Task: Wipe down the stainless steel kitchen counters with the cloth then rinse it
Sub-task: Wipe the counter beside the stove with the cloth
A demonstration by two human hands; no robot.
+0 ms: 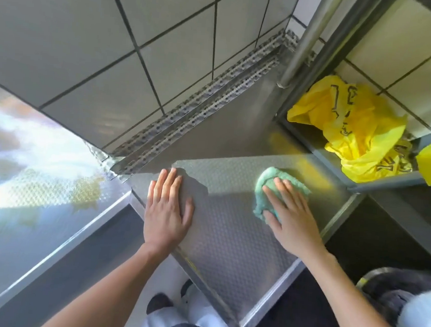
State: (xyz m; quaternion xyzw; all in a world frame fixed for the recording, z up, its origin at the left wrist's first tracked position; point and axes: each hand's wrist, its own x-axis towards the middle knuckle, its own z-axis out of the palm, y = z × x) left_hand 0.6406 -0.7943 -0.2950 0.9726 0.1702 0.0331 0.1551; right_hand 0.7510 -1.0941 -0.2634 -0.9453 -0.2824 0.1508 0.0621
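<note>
Right hand [286,214] presses a crumpled green cloth [279,190], long axis toward upper right, on textured steel surface [229,241]; left hand [168,208] flat, holding nothing.

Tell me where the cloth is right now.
In the head view the cloth lies on the counter, right of centre, under the right hand's fingers, just below the yellow bag.

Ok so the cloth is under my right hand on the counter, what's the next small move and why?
Probably sweep the cloth leftward toward the left hand. The right hand presses it flat near the counter's right edge, and the stretch between the hands looks not yet covered.
</note>
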